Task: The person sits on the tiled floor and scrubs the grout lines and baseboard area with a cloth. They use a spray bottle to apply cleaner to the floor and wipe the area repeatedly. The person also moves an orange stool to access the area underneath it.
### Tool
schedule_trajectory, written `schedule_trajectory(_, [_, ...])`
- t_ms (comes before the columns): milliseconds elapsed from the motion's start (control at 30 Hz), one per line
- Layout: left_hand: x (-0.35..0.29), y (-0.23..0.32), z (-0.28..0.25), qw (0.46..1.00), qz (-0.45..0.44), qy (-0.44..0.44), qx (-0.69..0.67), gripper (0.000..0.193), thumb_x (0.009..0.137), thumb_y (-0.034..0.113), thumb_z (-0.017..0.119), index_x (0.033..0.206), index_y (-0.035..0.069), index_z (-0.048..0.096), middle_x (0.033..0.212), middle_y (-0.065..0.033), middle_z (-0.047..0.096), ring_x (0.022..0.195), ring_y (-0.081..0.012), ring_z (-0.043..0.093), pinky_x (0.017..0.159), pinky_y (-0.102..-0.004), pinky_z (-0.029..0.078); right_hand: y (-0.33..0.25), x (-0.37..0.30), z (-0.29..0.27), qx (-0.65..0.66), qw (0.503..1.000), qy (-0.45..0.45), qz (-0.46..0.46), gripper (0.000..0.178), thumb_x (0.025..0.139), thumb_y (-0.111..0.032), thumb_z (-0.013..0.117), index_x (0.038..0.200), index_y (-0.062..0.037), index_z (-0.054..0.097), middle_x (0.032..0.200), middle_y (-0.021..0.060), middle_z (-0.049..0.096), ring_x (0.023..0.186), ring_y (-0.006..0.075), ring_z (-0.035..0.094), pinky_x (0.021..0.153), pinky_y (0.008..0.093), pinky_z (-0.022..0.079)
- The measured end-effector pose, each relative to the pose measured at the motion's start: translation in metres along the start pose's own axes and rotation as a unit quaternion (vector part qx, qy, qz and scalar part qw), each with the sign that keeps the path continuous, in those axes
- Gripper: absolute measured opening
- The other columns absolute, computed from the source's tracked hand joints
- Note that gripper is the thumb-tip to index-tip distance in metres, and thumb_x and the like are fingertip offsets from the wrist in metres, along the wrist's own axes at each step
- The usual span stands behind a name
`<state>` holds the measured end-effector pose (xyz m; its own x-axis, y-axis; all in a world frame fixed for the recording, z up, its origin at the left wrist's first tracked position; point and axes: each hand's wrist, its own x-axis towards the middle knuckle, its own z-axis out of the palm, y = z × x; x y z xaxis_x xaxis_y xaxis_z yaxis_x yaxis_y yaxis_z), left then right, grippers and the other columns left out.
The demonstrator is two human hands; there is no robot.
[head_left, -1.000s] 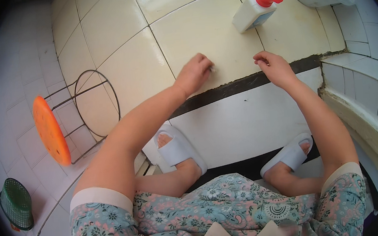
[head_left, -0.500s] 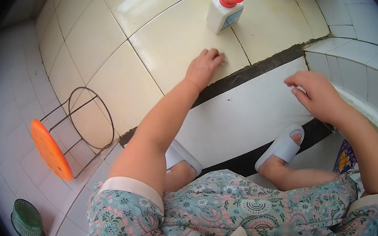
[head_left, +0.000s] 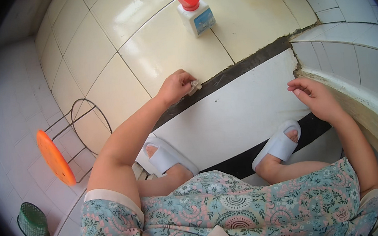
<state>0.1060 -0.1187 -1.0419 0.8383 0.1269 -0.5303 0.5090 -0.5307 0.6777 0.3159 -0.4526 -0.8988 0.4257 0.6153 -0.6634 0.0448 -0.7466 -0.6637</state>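
My left hand (head_left: 178, 88) is closed on a small crumpled whitish wad (head_left: 195, 88), perhaps tissue or cloth. It presses low over the beige floor tiles, right beside the dark strip (head_left: 222, 79) that edges them. Past that hand, a white pump bottle (head_left: 196, 19) with a red pump head stands upright on the tiles. Over the right end of the white slab (head_left: 225, 109), my right hand (head_left: 316, 97) hovers with loosely bent fingers. Nothing shows in it.
To the left lies an orange stool (head_left: 55, 157) tipped on its side, its thin metal legs toward the tiles. A green mesh basket (head_left: 33, 224) is at the lower left. White tiled ledges (head_left: 348, 50) bound the right. My feet wear pale slippers (head_left: 277, 148).
My left hand has moved left and nearer to me, down to the dark strip, and the wad shows more plainly. The view has shifted a little; my right hand stays over the slab.
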Motion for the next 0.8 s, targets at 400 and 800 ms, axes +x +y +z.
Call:
schedule_trajectory(400, [0.132, 0.095, 0.044, 0.932, 0.193, 0.191, 0.24, 0.027, 0.079, 0.0, 0.055, 0.102, 0.012, 0.061, 0.102, -0.0059, 0.055, 0.096, -0.0254, 0.055, 0.078, -0.0347, 0.05, 0.021, 0.001, -0.002, 0.184, 0.976, 0.117, 0.008, 0.021, 0.092, -0.007, 0.05, 0.11, -0.0013, 0.059, 0.101, 0.0075, 0.064, 0.096, 0.0122, 0.058, 0.087, 0.0264, 0.044])
schedule_trajectory(800, [0.012, 0.039, 0.037, 0.924, 0.34, -0.06, 0.166, 0.031, 0.083, 0.007, 0.054, 0.113, 0.01, 0.06, 0.101, -0.0069, 0.053, 0.092, -0.0224, 0.055, 0.077, -0.0309, 0.051, 0.029, 0.012, 0.01, 0.167, 0.982, 0.086, 0.003, 0.019, 0.092, -0.005, 0.05, 0.107, -0.0013, 0.059, 0.1, 0.0057, 0.065, 0.098, 0.0116, 0.061, 0.085, 0.0256, 0.046])
